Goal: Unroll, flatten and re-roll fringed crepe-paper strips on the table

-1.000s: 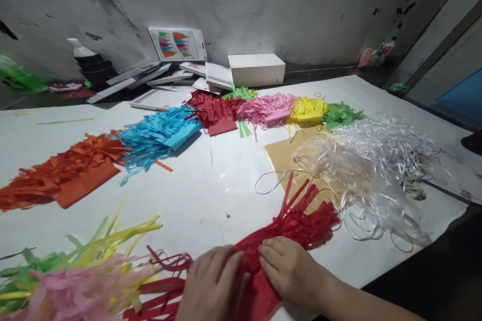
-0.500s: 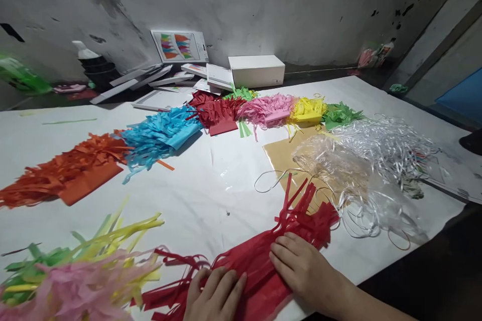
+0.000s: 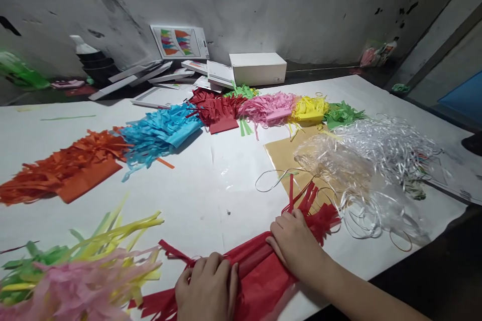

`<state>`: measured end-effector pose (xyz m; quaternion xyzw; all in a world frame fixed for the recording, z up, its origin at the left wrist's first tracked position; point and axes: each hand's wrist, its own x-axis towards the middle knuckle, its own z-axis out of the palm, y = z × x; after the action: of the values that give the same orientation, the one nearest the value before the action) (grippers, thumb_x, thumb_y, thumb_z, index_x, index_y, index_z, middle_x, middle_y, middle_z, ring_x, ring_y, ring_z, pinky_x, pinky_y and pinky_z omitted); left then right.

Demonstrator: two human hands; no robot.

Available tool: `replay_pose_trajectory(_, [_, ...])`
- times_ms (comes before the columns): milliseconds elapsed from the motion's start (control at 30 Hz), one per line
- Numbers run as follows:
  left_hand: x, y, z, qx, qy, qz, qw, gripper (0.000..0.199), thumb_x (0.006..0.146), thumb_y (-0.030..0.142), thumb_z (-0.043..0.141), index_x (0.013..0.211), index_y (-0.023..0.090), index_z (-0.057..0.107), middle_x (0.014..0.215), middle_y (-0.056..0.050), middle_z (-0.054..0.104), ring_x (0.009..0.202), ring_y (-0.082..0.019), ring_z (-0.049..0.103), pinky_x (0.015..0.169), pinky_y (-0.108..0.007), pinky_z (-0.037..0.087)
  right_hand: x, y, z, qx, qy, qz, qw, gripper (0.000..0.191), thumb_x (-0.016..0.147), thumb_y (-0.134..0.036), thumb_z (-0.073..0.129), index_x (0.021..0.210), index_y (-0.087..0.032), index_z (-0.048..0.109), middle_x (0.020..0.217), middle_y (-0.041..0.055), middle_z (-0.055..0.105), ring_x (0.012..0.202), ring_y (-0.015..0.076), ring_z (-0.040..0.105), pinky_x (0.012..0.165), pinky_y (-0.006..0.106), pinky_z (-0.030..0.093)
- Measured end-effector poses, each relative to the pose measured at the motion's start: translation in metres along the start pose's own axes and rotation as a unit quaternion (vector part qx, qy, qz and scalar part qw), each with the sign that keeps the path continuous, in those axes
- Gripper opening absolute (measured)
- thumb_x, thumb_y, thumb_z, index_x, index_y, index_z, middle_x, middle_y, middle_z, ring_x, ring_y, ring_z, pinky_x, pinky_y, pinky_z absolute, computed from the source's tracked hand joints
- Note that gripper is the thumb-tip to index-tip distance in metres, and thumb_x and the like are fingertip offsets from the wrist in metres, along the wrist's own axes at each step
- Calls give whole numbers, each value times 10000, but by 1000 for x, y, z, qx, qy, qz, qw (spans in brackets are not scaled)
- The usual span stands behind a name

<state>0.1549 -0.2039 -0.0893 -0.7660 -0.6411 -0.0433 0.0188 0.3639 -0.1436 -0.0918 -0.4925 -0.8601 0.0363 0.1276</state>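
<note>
A sheet of red tissue paper (image 3: pixel 256 286) with strips cut at both ends lies crosswise at the near edge of the table. Near its left fringe, my left hand (image 3: pixel 207 286) curls over the upper edge, fingers bent and close together. My right hand (image 3: pixel 299 246) grips the paper the same way by the right fringe, thumb on the near side. Between the hands the top of the sheet is gathered into lengthwise folds. My fingertips are partly hidden behind the paper.
Pink tissue strips (image 3: pixel 75 281) lie at near left. Fringed bundles, orange (image 3: pixel 90 178), blue (image 3: pixel 161 133), red (image 3: pixel 224 123), pink (image 3: pixel 269 110) and yellow (image 3: pixel 311 110), curve across the back. White ribbon (image 3: pixel 387 145) and clear plastic sit right, beside brown paper (image 3: pixel 276 153). A white box (image 3: pixel 258 69) stands behind.
My fingers have gone from lying flatter on the red tissue paper to curling over its far edge. The right hand has shifted slightly up, and the sheet is more folded.
</note>
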Motion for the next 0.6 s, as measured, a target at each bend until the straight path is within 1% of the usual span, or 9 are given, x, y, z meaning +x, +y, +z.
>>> replay_pose_trajectory(67, [5,4,-4,15,-17,-3,1000,313,948,171,459,754,232,697,819,-33,730,823,-264,661,811,-465,388,-1,2,-1,2,23,-9,1000,124,945,-87,587,854,-162,625,880,76,667,869,244,557,928,443,347])
replay_pose_trajectory(100, [6,4,-5,22,-20,1,1000,307,942,167,467,750,231,697,816,-34,732,819,-266,663,810,-470,391,-3,2,-2,12,39,-45,998,132,949,-64,558,885,-156,630,917,78,665,900,240,553,960,449,337])
replay_pose_trajectory(167, [8,3,-5,31,-14,11,999,306,935,157,474,730,230,689,798,-34,728,804,-267,666,802,-473,397,-5,2,-2,36,58,-158,985,135,971,-72,536,932,-149,639,930,60,655,901,218,542,986,422,337])
replay_pose_trajectory(233, [6,0,-3,29,7,20,999,304,937,147,468,726,224,673,781,-37,718,783,-262,666,791,-471,402,-7,2,0,44,61,-253,964,132,990,-104,540,919,-135,647,861,41,634,824,197,521,927,374,373])
replay_pose_trajectory(267, [5,-2,-2,22,28,23,999,280,940,151,470,761,220,674,807,-47,723,791,-262,666,797,-476,406,-7,1,2,40,61,-271,960,152,991,-103,539,887,-131,647,819,34,618,778,190,502,884,358,384])
replay_pose_trajectory(367, [-1,-7,5,-37,117,56,991,131,925,241,561,960,220,685,987,-101,745,891,-285,662,882,-521,414,-8,0,8,34,88,-253,963,244,980,-67,500,780,-142,618,740,30,577,702,184,458,805,346,383])
replay_pose_trajectory(433, [-6,-7,11,-91,160,98,978,191,887,281,607,1057,246,686,1085,-113,750,974,-309,651,969,-563,382,-9,-2,9,39,103,-237,965,276,983,-68,465,757,-155,596,735,31,566,693,183,451,799,350,376])
replay_pose_trajectory(500, [-9,-5,17,-142,172,127,967,212,870,264,590,1055,261,693,1094,-97,764,1010,-309,649,1024,-564,347,-11,-6,8,37,96,-237,966,259,995,-89,446,800,-160,600,760,31,570,702,186,457,815,361,372])
replay_pose_trajectory(600, [-10,0,24,-200,165,136,956,196,893,203,534,995,254,694,1031,-49,784,989,-260,659,1041,-483,337,-14,-14,6,16,84,-255,963,232,995,-94,447,847,-157,615,756,25,568,689,189,448,796,363,376])
